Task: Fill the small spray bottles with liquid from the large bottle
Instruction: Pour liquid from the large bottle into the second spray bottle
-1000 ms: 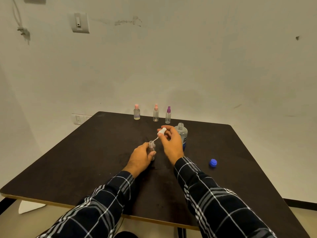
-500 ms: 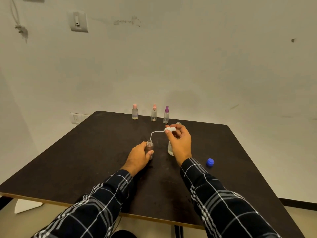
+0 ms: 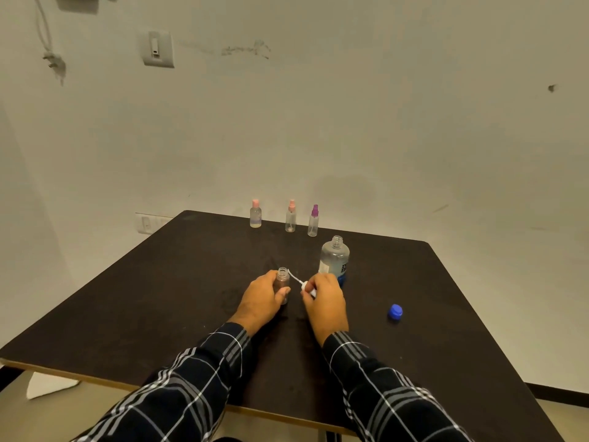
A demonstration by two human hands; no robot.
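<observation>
Fingers (image 3: 270, 279) of the left hand (image 3: 259, 301) are curled round the small clear uncapped spray bottle (image 3: 282, 282), which is held upright on the dark worktop (image 3: 159, 298), presumably steadied for filling. Its white pump head with thin dip tube (image 3: 307, 287) is pinched in the right hand (image 3: 325, 299), just at three o'clock. The large clear blue-labelled bottle (image 3: 334, 260) is stood open at one o'clock, with its round blue cap (image 3: 395, 311) set aside at four o'clock.

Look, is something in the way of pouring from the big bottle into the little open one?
Yes. The right hand holds the white spray top between the large bottle and the small open bottle, and its thin tube ends by that bottle's mouth. The left hand grips the small bottle's side, leaving its mouth uncovered.
</observation>
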